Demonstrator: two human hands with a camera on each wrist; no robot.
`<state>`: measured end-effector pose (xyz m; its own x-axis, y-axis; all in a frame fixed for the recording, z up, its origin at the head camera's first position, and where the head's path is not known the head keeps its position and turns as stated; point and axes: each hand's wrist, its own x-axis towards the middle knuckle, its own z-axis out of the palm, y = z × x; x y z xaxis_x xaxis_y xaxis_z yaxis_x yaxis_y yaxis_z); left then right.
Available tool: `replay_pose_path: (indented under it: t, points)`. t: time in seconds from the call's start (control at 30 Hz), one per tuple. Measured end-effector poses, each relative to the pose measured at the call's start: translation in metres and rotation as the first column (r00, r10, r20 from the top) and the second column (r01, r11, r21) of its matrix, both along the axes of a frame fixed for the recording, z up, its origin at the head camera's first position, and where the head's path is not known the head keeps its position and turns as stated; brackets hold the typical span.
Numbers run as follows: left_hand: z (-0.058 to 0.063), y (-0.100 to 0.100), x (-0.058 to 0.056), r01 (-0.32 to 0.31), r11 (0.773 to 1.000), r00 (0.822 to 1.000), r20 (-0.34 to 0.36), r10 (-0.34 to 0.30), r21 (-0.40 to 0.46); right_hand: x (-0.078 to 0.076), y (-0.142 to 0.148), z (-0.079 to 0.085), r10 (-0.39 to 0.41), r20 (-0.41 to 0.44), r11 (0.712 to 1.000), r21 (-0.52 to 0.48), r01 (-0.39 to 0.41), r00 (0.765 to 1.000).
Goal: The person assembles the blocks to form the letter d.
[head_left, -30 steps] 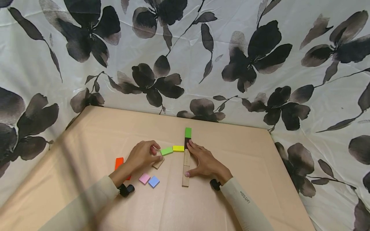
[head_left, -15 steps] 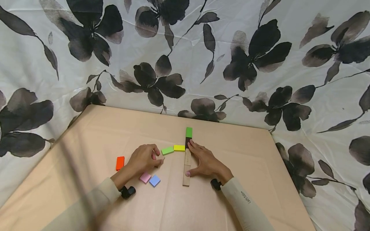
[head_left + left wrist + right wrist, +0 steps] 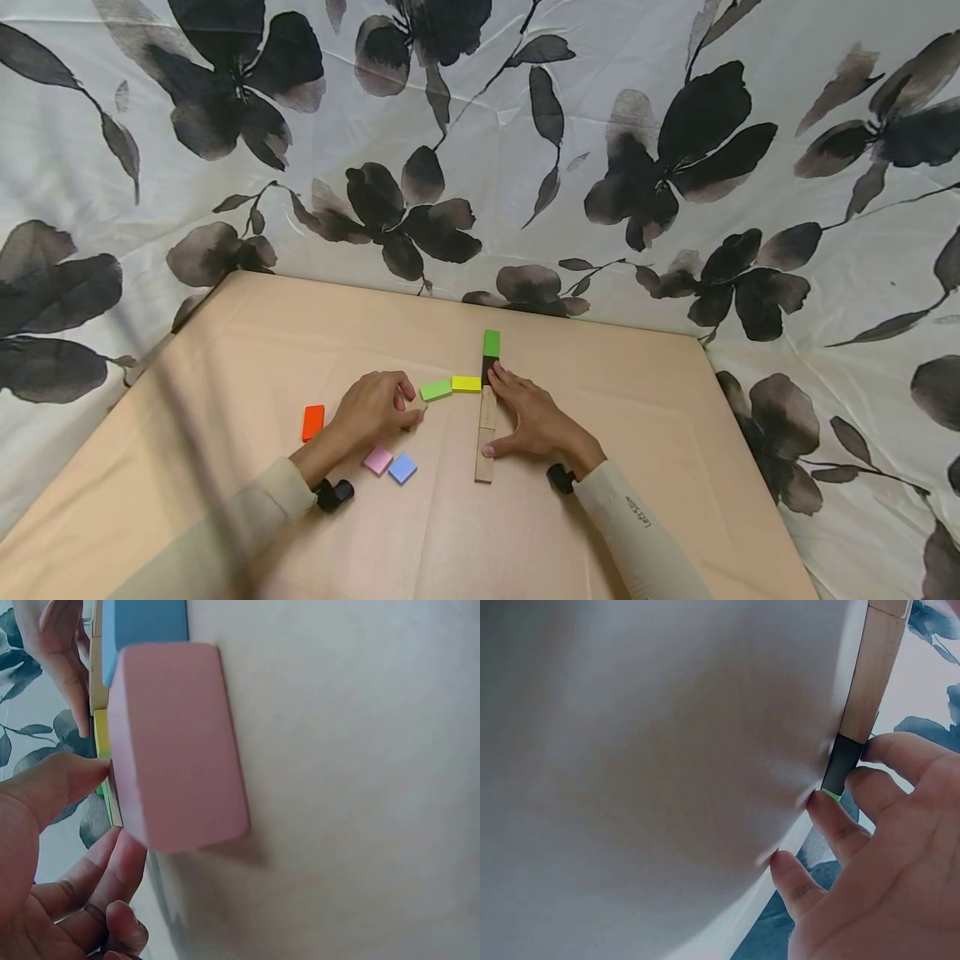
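Observation:
A straight column runs away from me: a green block [image 3: 491, 342], a black block [image 3: 489, 370] and two wooden blocks [image 3: 486, 408]. My right hand [image 3: 534, 423] lies along its right side, fingertips at the black block and thumb at the nearer wooden block. From the column's left side a yellow block [image 3: 467, 384] and a slightly angled light green block [image 3: 436, 391] reach leftward. Just below the light green one, my left hand [image 3: 375, 407] pinches a wooden block [image 3: 114, 796] between thumb and fingers; most of it is hidden.
A pink block [image 3: 378, 460] and a blue block [image 3: 402, 469] lie close together below my left hand. Behind my left wrist is a red block [image 3: 312, 422], partly covered. Patterned fabric [image 3: 525, 167] hangs behind the table's far edge [image 3: 360, 287].
The wooden block at my left fingertips, plainly visible a second ago, has turned and is now mostly hidden behind them. My right hand stays in place along the column.

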<state>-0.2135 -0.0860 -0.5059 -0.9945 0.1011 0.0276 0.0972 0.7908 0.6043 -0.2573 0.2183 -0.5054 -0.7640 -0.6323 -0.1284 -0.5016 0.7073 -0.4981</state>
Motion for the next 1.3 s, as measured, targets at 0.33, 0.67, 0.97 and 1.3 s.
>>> replay_pose_path:
  t: [0.33,0.67,0.97,1.3]
  points:
    - [0.002,-0.003,-0.004,0.020,1.000,1.000,0.005,-0.020,0.001,0.001,-0.003,0.000,-0.013,0.005,1.000,-0.008,0.013,1.000]
    - [0.004,0.003,0.014,0.002,1.000,1.000,0.004,-0.002,0.004,0.009,0.005,0.000,0.011,0.006,1.000,-0.010,-0.011,1.000]
    - [0.019,-0.033,0.028,-0.027,0.999,0.999,-0.034,0.026,-0.034,0.013,0.008,0.001,0.024,0.008,1.000,-0.013,-0.024,1.000]
    - [0.028,-0.091,0.053,-0.074,0.995,0.997,-0.026,0.072,-0.074,0.014,0.008,0.000,0.011,0.020,1.000,-0.005,-0.011,1.000]
